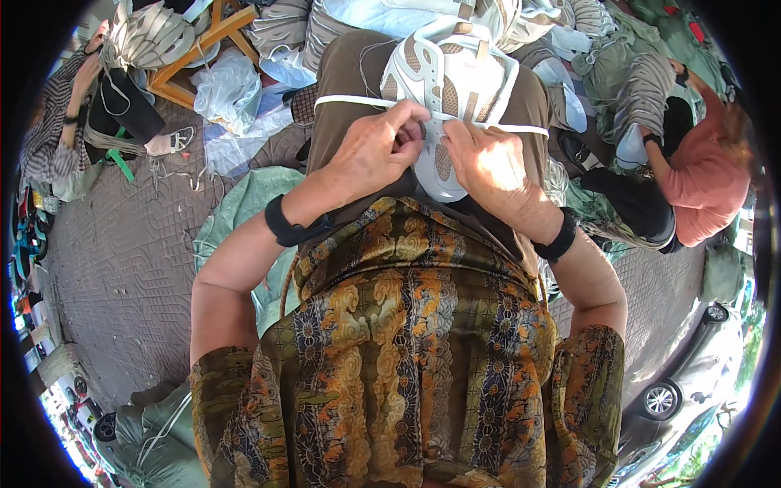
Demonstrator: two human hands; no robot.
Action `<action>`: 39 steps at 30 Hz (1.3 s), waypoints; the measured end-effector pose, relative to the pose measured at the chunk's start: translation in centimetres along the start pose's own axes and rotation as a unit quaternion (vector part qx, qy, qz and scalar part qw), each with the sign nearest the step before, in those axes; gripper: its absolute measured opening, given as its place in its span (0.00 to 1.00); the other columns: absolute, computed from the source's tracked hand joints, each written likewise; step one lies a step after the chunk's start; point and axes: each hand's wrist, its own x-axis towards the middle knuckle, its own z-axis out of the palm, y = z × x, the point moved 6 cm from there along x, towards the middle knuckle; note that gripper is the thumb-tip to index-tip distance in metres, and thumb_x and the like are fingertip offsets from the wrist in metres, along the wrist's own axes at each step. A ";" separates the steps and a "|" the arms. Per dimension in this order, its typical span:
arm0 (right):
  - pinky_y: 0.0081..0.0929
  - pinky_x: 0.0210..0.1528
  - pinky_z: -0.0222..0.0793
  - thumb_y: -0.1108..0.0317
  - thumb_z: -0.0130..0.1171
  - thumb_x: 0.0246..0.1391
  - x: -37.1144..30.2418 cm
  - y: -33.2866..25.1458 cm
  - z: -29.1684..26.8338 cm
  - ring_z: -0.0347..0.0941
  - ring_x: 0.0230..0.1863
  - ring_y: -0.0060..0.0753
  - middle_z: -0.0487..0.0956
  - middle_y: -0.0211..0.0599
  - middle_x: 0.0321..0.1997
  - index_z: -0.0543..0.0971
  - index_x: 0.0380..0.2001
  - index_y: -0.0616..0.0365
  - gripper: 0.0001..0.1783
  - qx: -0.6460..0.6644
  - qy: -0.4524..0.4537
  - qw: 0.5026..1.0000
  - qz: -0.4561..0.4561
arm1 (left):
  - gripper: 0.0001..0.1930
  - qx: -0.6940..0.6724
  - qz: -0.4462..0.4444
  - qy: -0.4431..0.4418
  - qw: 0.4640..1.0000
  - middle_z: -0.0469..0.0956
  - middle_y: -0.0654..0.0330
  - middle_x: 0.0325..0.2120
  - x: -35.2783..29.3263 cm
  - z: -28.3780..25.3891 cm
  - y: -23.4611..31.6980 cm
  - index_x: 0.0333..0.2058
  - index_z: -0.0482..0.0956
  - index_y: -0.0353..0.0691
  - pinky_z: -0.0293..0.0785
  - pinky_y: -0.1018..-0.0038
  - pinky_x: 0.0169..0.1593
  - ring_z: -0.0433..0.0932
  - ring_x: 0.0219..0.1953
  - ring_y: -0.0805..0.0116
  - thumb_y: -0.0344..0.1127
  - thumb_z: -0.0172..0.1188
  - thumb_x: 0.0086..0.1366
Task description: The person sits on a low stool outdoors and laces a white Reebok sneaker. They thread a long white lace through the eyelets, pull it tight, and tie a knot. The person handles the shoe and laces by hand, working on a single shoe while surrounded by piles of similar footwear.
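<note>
A white and beige shoe upper (478,75) with brown mesh panels lies across my lap, over brown trousers. A white shoelace (350,99) runs across its eyelet area, one end sticking out to the left and the other to the right. My left hand (376,150) is closed at the left eyelet row, thumb and forefinger pinching by the lace; its other fingers curl into the palm. On the right edge, my right hand (492,163) grips the upper with bent fingers, the lace passing beneath them. The exact fingertip contact is partly hidden.
Bundles of stacked shoe uppers (333,37) lie ahead, near a wooden stool (213,53) and a clear plastic bag (226,88). One person (61,134) sits at left, another (704,175) at right with a bundle. A parked car (675,390) stands at lower right.
</note>
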 end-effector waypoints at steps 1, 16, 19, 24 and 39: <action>0.35 0.28 0.71 0.72 0.60 0.56 0.2 -0.2 0.0 0.76 0.25 0.45 0.76 0.39 0.26 0.71 0.35 0.58 0.08 -0.019 -0.009 1.000 0.000 | 0.17 0.006 -0.009 -0.004 1.000 0.80 0.56 0.28 0.2 0.2 0.1 0.48 0.71 0.40 0.79 0.68 0.36 0.82 0.30 0.61 0.24 0.60 0.60; 0.38 0.28 0.68 0.77 0.58 0.56 -2.5 1.1 -1.5 0.74 0.25 0.47 0.72 0.43 0.23 0.71 0.34 0.60 0.06 0.072 -0.014 0.993 -0.089 | 0.15 -0.026 -0.018 -0.033 0.999 0.74 0.61 0.26 0.8 0.8 -1.3 0.44 0.68 0.43 0.75 0.69 0.35 0.77 0.29 0.65 0.22 0.58 0.61; 0.38 0.26 0.67 0.74 0.60 0.58 -3.9 2.6 -1.1 0.76 0.26 0.47 0.75 0.44 0.24 0.72 0.37 0.58 0.07 0.177 0.006 0.984 -0.029 | 0.13 -0.034 -0.022 -0.029 0.999 0.74 0.62 0.27 0.6 0.7 -1.3 0.44 0.70 0.43 0.75 0.70 0.36 0.77 0.29 0.67 0.22 0.57 0.61; 0.39 0.28 0.69 0.75 0.62 0.56 -4.1 4.3 -3.6 0.77 0.30 0.50 0.77 0.44 0.30 0.74 0.42 0.57 0.11 0.152 0.080 0.982 0.073 | 0.13 0.005 -0.005 0.003 1.000 0.81 0.57 0.33 0.1 0.0 -1.2 0.47 0.74 0.40 0.76 0.74 0.36 0.80 0.31 0.68 0.26 0.58 0.63; 0.34 0.25 0.70 0.75 0.58 0.45 -4.2 5.9 -0.6 0.72 0.27 0.36 0.70 0.34 0.25 0.70 0.28 0.54 0.08 -0.108 0.107 0.988 -0.023 | 0.08 0.298 0.114 0.013 0.948 0.80 0.56 0.32 0.9 -2.6 -1.1 0.39 0.77 0.37 0.79 0.63 0.36 0.81 0.33 0.54 0.26 0.59 0.61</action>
